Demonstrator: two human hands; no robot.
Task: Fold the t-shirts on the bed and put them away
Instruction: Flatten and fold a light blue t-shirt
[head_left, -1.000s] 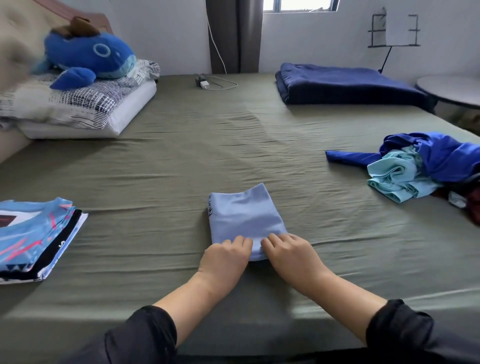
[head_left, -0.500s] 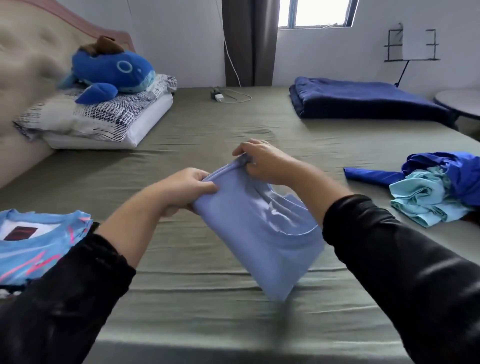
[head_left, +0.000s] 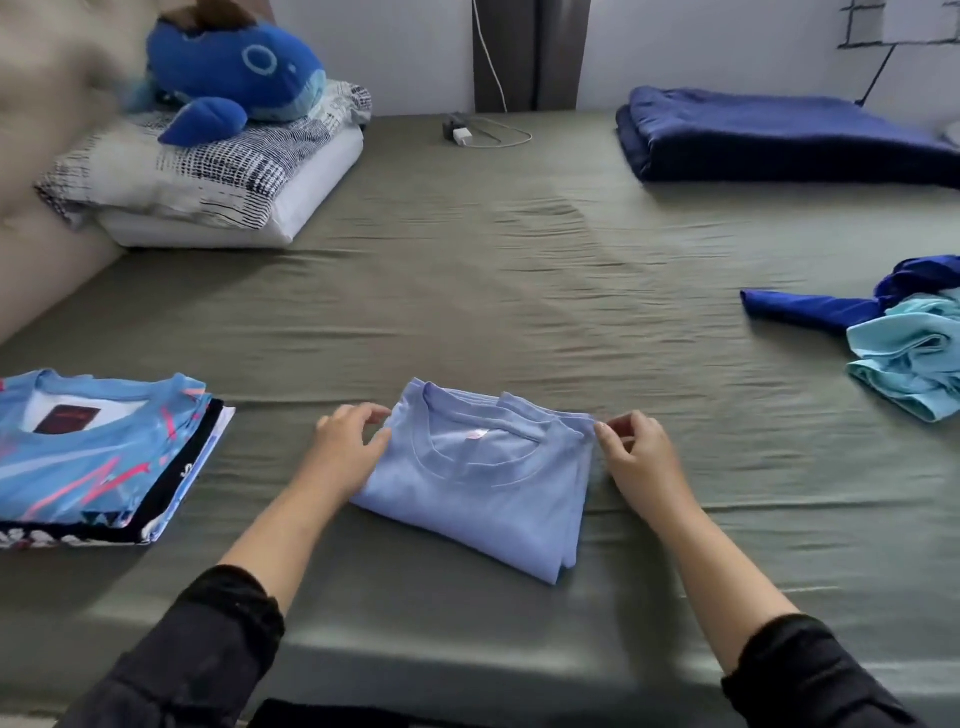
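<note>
A folded light blue t-shirt (head_left: 483, 483) lies collar side up on the olive bed sheet (head_left: 519, 291), near the front edge. My left hand (head_left: 348, 447) pinches its upper left corner between thumb and curled fingers. At the upper right corner my right hand (head_left: 634, 452) pinches the cloth with thumb and forefinger. A stack of folded shirts (head_left: 93, 457), topped by a blue one with pink streaks, sits to the left. Crumpled royal blue and aqua shirts (head_left: 904, 353) lie in a pile at the right edge.
Two stacked pillows (head_left: 218, 182) with a blue whale plush (head_left: 234, 78) occupy the back left by the padded headboard. A folded navy blanket (head_left: 779, 135) lies at the back right. A charger with its white cable (head_left: 462, 135) rests at the far edge.
Both hands lifted the folded light blue shirt off the bed, turned it over and laid it back down collar side up. They now hold its two upper corners.
</note>
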